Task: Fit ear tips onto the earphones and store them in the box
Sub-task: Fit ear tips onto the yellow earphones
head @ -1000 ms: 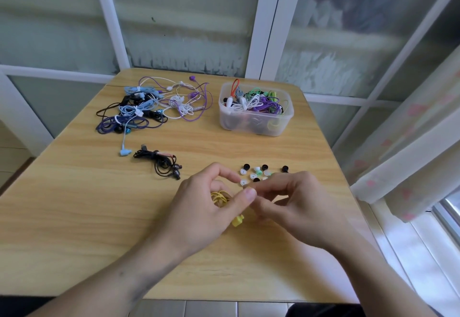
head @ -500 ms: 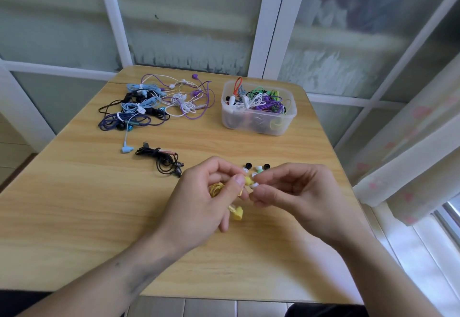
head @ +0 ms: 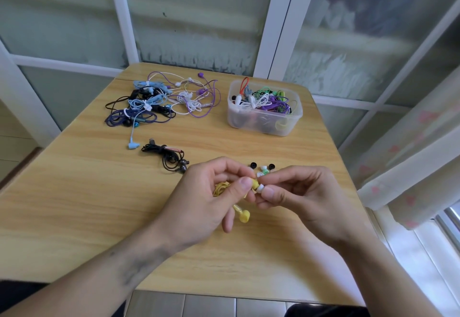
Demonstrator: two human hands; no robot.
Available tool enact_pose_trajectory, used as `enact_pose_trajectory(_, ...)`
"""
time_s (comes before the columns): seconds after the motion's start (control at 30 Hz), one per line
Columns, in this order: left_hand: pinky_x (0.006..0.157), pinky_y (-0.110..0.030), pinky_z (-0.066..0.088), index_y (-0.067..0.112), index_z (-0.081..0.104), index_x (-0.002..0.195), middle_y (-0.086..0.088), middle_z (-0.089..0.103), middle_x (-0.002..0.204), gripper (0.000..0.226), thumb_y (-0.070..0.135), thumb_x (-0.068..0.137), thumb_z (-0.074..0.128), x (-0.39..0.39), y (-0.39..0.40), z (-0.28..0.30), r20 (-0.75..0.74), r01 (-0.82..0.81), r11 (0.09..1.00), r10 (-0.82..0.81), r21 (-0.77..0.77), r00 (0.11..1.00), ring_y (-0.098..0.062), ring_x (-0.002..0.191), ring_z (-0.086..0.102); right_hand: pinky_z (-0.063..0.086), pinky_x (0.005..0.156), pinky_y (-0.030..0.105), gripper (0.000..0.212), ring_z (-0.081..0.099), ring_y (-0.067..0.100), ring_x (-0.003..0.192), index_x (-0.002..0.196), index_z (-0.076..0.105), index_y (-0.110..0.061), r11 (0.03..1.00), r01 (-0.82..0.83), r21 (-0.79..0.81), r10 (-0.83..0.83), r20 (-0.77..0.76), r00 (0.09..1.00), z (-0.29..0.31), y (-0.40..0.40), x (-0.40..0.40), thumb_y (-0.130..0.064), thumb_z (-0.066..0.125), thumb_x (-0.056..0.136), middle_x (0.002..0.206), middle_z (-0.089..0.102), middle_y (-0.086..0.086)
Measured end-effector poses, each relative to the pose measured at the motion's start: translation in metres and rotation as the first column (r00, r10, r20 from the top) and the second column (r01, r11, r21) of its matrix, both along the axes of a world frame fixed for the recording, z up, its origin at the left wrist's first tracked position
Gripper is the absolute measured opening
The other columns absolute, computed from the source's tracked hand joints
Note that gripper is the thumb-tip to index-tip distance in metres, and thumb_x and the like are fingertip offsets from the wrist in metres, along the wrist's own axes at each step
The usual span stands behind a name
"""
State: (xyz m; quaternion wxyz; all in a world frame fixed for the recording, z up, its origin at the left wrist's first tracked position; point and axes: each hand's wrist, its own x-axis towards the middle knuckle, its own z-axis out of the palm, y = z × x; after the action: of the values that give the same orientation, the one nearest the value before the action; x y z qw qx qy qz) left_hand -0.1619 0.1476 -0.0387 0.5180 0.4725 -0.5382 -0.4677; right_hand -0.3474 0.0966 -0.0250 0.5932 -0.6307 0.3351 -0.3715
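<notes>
Wooden table (head: 74, 204) holds it all. Far on the left lies a tangle of blue, black, white and purple earphones (head: 159, 102), with a black pair (head: 169, 158) nearer. In the middle, the left hand (head: 206, 199) pinches a yellow earbud (head: 254, 183), its yellow cord bunched in the curled fingers. The right hand (head: 306, 197) pinches a white ear tip (head: 260, 188) against that bud. Loose ear tips (head: 263, 168) sit just behind. Far right stands a clear plastic box (head: 263, 110) full of earphones.
</notes>
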Motion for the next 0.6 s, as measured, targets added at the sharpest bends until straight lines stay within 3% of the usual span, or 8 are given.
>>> enact_pose_trajectory(0.33, 0.033, -0.011, 0.030, 0.002, 0.063, 0.100, -0.012, 0.068, 0.075, 0.013, 0.009, 0.090, 0.058, -0.002, 0.004, 0.005, -0.095, 0.016, 0.999, -0.011, 0.051, 0.995, -0.015, 0.033, 0.044, 0.058, 0.067, 0.029, 0.013, 0.072, 0.028, 0.074, 0.085, 0.080, -0.013, 0.995, -0.046, 0.083, 0.037, 0.106, 0.994, -0.007, 0.002, 0.005, -0.017, 0.076, 0.073, 0.082, 0.074, 0.021)
enact_pose_trajectory(0.5, 0.033, -0.010, 0.027, 0.004, 0.062, 0.100, -0.006, 0.066, 0.071, 0.019, 0.016, 0.086, 0.059, -0.003, 0.007, 0.006, -0.179, 0.077, 0.988, -0.052, 0.133, 0.982, -0.012, 0.033, 0.042, 0.057, 0.067, 0.029, 0.031, 0.070, 0.026, 0.070, 0.088, 0.080, -0.013, 0.988, -0.101, 0.120, 0.084, 0.144, 0.986, -0.010, 0.000, 0.005, -0.036, 0.087, 0.067, 0.080, 0.073, 0.021)
enact_pose_trajectory(0.6, 0.035, -0.009, 0.025, 0.007, 0.062, 0.100, -0.002, 0.066, 0.070, 0.023, 0.021, 0.083, 0.059, -0.004, 0.008, 0.006, -0.192, 0.099, 0.981, -0.066, 0.168, 0.979, -0.011, 0.033, 0.042, 0.056, 0.065, 0.030, 0.032, 0.068, 0.026, 0.066, 0.085, 0.080, -0.014, 0.989, -0.105, 0.104, 0.091, 0.132, 0.987, -0.011, 0.000, 0.005, -0.037, 0.088, 0.065, 0.076, 0.072, 0.020)
